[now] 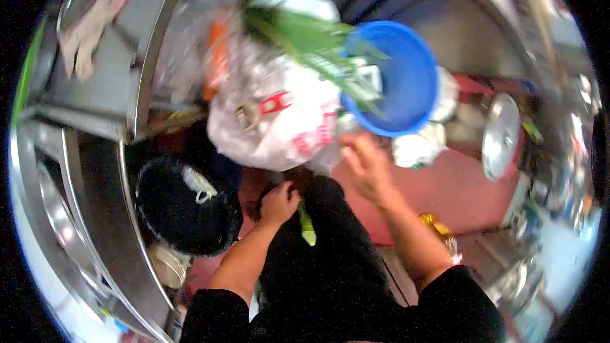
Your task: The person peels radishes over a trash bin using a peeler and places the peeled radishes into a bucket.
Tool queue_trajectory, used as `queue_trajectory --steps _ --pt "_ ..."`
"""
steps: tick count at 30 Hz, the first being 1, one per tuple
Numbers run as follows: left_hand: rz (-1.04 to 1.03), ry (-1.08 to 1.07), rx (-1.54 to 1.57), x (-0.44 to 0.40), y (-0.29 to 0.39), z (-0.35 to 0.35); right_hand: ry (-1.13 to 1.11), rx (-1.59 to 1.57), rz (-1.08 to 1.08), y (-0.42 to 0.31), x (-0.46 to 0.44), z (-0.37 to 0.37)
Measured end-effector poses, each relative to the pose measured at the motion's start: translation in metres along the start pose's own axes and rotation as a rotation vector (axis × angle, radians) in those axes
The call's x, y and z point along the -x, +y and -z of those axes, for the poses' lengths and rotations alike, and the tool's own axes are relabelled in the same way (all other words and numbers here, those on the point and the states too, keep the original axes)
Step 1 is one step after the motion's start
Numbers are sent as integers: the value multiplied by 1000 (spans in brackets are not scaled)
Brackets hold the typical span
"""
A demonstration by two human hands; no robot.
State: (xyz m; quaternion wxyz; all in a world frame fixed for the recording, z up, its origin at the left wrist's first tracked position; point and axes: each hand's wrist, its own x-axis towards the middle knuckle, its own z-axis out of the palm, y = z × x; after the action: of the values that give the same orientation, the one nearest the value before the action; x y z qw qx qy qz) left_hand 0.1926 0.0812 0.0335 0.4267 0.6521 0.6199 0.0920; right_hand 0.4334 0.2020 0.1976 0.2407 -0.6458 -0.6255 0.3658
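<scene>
My left hand [280, 203] is closed near my knees, with a thin green stalk [307, 227] extending from beside its fingers over the dark trousers. Blurred by motion, my right hand [364, 160] is raised to the right, just below the blue bucket [413, 79]; whether it holds anything does not show. Long green leaves [298, 38] lie across a white plastic bag [279, 111] with red print and reach over the bucket's left side. Something white shows inside the bucket.
A black round bin [181, 216] with a whitish item in it stands at left, beside metal shelving [95, 190]. A glove [95, 28] lies on the upper left surface. At right are a round metal lid [501, 136] and a white bundle [419, 146] on the red floor [445, 190].
</scene>
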Motion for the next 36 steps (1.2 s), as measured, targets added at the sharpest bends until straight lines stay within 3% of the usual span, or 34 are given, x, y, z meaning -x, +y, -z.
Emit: queue_trajectory --steps 2,3,4,5,7,9,10,13,15,16,17,18,21,24,26,28,30,34,36 --pt "130 -212 -206 22 31 23 4 -6 -428 27 90 9" --pt "171 -279 -218 36 32 22 -150 46 -664 45 142 12" --pt "228 -374 -170 48 50 42 -342 118 -734 57 198 13" --pt "315 -495 -157 58 69 56 -498 -73 -751 89 274 5" --pt "204 -557 -177 96 91 90 -331 -431 -1062 66 389 25" --pt "214 -677 -225 113 93 116 -641 -579 -1382 48 452 56" --pt "204 -732 -243 115 86 123 -730 -648 -1645 31 463 68" --pt "155 -759 -259 105 91 148 -557 -603 -1549 4 490 67" --pt "365 -853 -523 95 103 158 -389 -526 -1435 -47 469 90" --pt "343 -932 -587 83 104 160 -255 -419 -1315 -72 461 105" --pt "263 -914 -646 75 108 161 -325 -243 -1416 -38 484 50" --pt "186 -894 -707 68 122 166 -292 -192 -1438 -55 483 55" --pt "128 -931 -736 29 154 152 -223 -370 -1529 -63 507 67" --pt "-36 -951 -751 2 209 128 -20 -679 -1448 -42 552 42" --pt "-122 -991 -835 -5 268 97 137 -703 -1463 -16 571 16" --pt "-157 -1112 -788 0 308 67 245 -732 -1529 -37 559 79" --pt "-289 -1153 -760 19 365 23 279 -713 -1611 6 563 73" --pt "-394 -1181 -788 66 439 -78 203 -776 -1550 95 591 143" --pt "-458 -1196 -770 77 441 -143 228 -808 -1375 140 620 189"
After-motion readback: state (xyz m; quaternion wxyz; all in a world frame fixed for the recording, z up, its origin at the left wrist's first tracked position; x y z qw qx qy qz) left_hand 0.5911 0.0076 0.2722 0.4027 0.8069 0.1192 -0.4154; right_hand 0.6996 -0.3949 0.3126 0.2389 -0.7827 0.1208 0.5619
